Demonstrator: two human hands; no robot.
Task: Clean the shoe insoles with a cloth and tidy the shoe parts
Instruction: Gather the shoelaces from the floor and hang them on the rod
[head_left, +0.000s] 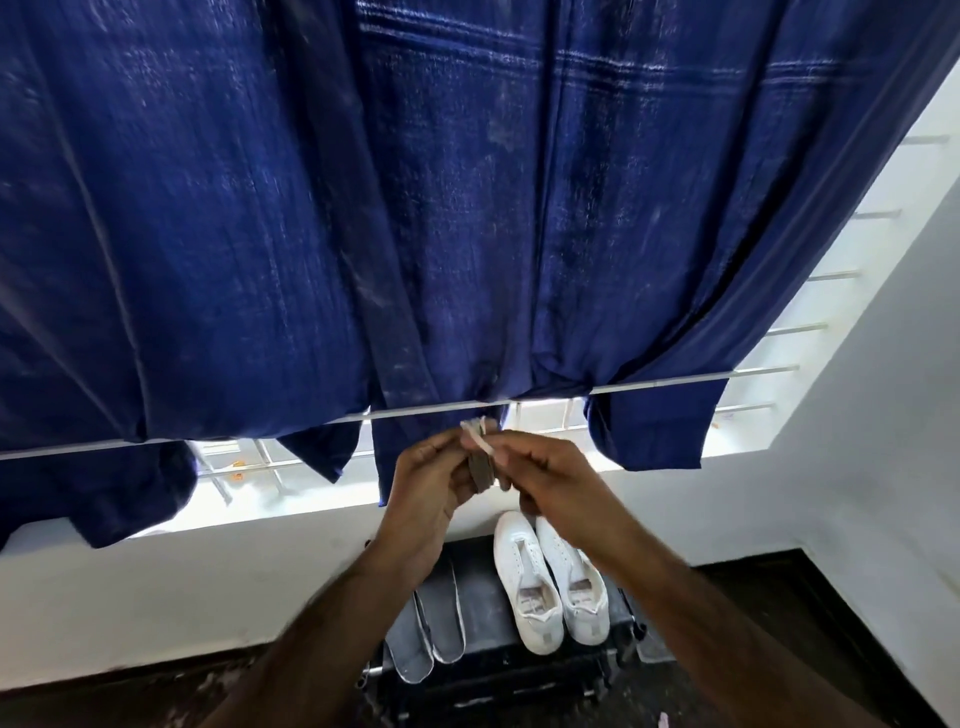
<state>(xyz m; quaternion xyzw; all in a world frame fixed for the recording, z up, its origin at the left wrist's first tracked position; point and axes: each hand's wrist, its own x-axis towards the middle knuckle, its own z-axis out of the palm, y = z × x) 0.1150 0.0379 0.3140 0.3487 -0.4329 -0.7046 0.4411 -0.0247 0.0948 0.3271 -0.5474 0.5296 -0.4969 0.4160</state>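
Observation:
Both my hands are raised in front of a blue curtain. My left hand (423, 480) and my right hand (550, 475) meet on a bundle of white shoelaces (480, 447), folded into loops, with a darker part hanging between the palms. Below them, two white sneakers (550, 582) without laces stand side by side on a dark rack (483, 670). Two grey insoles (428, 623) lie side by side to the left of the sneakers on the same rack.
A large blue curtain (363, 208) hangs over a barred window (561, 421) and fills the upper view. White walls (857, 467) run below and to the right. The floor (779, 582) is dark.

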